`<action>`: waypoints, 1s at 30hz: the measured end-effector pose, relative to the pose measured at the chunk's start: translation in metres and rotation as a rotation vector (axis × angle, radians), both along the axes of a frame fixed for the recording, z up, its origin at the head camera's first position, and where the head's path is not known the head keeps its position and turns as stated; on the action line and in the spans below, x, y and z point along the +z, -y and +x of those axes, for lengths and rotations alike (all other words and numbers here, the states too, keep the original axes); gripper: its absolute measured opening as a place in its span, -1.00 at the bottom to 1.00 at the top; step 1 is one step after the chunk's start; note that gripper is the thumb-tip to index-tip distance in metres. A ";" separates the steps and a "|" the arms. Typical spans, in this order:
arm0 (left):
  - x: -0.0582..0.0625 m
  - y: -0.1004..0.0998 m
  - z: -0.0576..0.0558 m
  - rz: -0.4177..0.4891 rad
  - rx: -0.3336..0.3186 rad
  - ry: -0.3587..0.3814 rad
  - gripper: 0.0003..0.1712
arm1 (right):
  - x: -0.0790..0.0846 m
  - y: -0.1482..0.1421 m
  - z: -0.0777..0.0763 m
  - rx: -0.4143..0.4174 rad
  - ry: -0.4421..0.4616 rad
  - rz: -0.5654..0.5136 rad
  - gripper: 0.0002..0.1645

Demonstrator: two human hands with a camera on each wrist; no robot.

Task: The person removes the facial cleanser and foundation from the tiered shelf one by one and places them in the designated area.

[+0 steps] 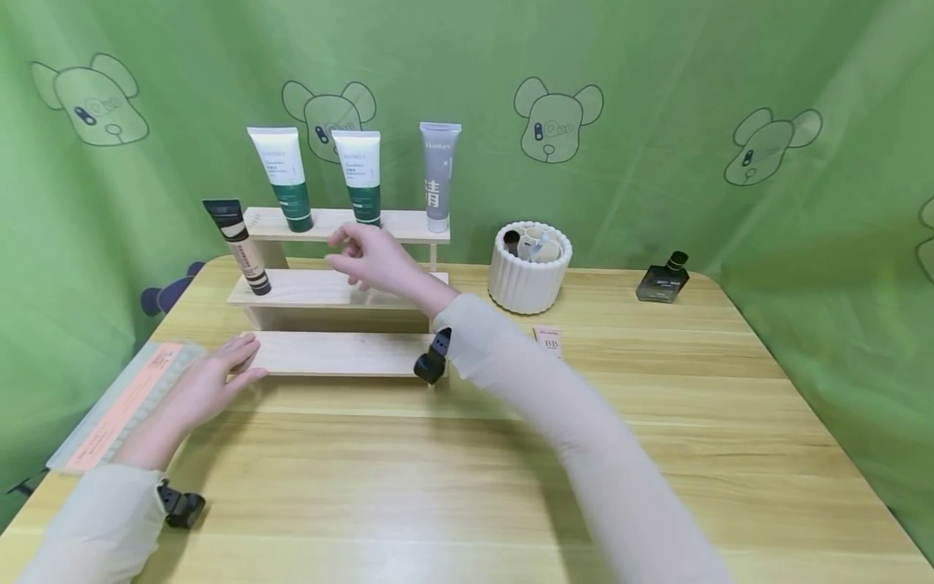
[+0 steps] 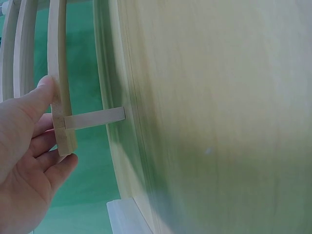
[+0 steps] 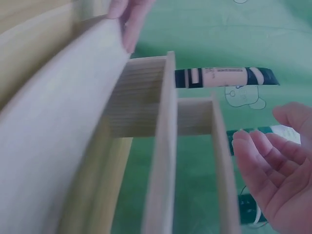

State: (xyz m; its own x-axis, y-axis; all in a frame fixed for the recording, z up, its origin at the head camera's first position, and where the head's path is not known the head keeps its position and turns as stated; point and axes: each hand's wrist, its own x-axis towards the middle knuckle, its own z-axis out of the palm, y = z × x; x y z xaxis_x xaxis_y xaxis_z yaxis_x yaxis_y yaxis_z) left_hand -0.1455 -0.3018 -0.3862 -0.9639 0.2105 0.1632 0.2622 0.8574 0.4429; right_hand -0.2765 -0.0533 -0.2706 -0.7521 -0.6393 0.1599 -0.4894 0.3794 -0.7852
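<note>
A three-tier wooden shelf (image 1: 343, 354) stands at the back left of the table. My left hand (image 1: 206, 389) grips the left end of its lowest tier; the left wrist view has the thumb on one face of the board (image 2: 57, 92) and fingers round the other. My right hand (image 1: 381, 258) hovers by the middle tier, fingers loosely bent, holding nothing. Two white-and-green tubes (image 1: 283, 172) (image 1: 361, 170) and a grey tube (image 1: 439, 174) stand upright on the top tier. On the middle tier's left end, a black-and-pink tube (image 1: 244, 251) leans slightly.
Right of the shelf stands a white ribbed holder (image 1: 527, 280) with brushes inside. A small pink box marked BB (image 1: 549, 339) lies in front of it, partly behind my sleeve. A dark bottle (image 1: 662, 281) is at the back right. A flat pink-labelled pack (image 1: 120, 405) lies along the left edge.
</note>
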 end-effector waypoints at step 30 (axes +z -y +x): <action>-0.003 0.001 -0.002 0.004 -0.015 -0.035 -0.34 | 0.055 0.093 -0.003 -0.077 -0.048 0.053 -0.68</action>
